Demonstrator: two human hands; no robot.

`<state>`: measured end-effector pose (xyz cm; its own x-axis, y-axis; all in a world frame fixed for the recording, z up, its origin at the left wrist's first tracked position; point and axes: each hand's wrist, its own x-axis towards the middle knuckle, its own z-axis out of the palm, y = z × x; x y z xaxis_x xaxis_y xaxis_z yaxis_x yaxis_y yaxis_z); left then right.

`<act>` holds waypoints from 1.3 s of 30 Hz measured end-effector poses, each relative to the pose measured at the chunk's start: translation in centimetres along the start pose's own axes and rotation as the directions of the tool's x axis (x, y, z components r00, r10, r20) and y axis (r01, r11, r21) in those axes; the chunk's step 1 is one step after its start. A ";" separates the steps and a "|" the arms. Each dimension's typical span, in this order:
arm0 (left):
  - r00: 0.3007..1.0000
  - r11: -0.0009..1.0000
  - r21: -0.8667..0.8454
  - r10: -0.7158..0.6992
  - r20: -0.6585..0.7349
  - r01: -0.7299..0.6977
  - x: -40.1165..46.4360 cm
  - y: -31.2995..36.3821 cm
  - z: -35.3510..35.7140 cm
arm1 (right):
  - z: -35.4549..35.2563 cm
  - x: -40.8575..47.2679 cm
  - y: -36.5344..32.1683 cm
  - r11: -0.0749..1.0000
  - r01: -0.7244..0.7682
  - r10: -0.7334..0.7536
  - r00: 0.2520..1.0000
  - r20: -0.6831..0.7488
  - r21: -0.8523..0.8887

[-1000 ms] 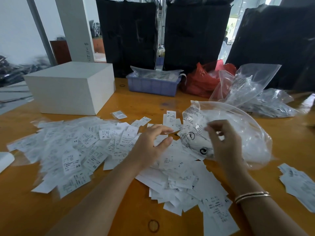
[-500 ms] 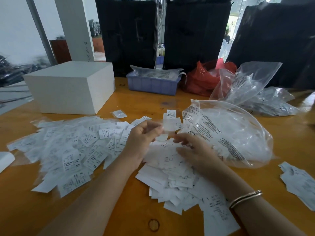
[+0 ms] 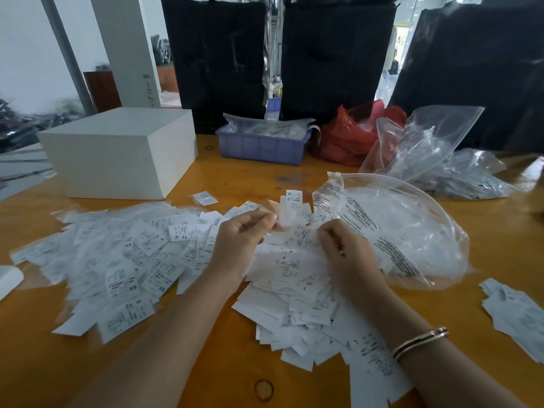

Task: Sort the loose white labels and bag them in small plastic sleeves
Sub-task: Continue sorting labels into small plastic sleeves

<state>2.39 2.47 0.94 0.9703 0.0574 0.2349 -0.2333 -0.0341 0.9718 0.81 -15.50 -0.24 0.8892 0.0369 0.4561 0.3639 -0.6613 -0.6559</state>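
We see both hands working over the middle of an orange wooden tabletop [image 3: 294, 178]. The left hand [image 3: 240, 245] has its fingers curled, and thumb and fingertips pinch a blurred white label [image 3: 287, 214] held upright just above the heap. The right hand [image 3: 348, 254] is beside it, fingers curled and pinching a thin clear piece [image 3: 306, 235] at the label's lower edge; whether this is a small plastic sleeve or another label, we cannot tell. A bracelet [image 3: 419, 343] circles the right wrist.

The loose white labels [image 3: 294, 293] lie in a heap under and near both hands, running toward the near edge. To the left spreads a wider layer of sleeved labels [image 3: 123, 260], with sizes such as XS, S and XL printed on them. A smaller stack of labels [image 3: 515, 313] sits at the right, well apart from the heap.

Just right of the hands rests a large clear zip bag [image 3: 412, 231] with black print, touching the heap. Farther off on the right are more clear plastic bags [image 3: 435, 154], and beside them a red plastic bag [image 3: 350, 136]. A blue tray [image 3: 262, 147] holding plastic packets stands at the far middle, and a white box [image 3: 117, 154] at the far left. Tall black bags [image 3: 217, 60] stand behind the tabletop. A rubber band [image 3: 264, 390] lies on the wood at the near edge.
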 end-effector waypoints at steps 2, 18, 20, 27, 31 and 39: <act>1.000 0.999 0.053 0.006 -0.006 -0.006 0.1 -0.1 0.1 | -0.3 0.1 0.0 0.964 -0.129 0.152 0.985 -0.083 0.231; 0.921 0.758 0.526 0.345 0.180 -0.386 -0.4 -0.8 0.1 | -1.0 0.3 -0.6 0.628 -0.242 0.312 0.949 0.045 0.740; 0.911 0.741 0.535 0.370 0.180 -0.407 -0.5 -0.8 0.2 | -1.0 0.4 -0.4 0.549 -0.295 0.320 0.939 0.130 0.782; 0.907 0.743 0.525 0.385 0.171 -0.414 -0.6 -0.5 0.1 | -1.0 0.4 -0.1 0.436 -0.338 0.269 0.933 0.238 0.834; 0.906 0.730 0.538 0.362 0.218 -0.421 -0.6 -0.5 0.2 | -1.4 0.2 -0.7 0.384 -0.193 0.254 0.962 0.097 0.903; 0.890 0.710 0.537 0.370 0.266 -0.455 -0.4 -0.8 0.2 | -1.0 -0.2 -1.5 0.565 -0.045 0.207 0.974 -0.089 0.824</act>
<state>2.18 2.26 0.06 0.7945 -0.2271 0.5632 -0.5734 -0.5861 0.5725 -0.19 -15.23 1.29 0.9169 -0.1677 0.3622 0.3945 0.2422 -0.8864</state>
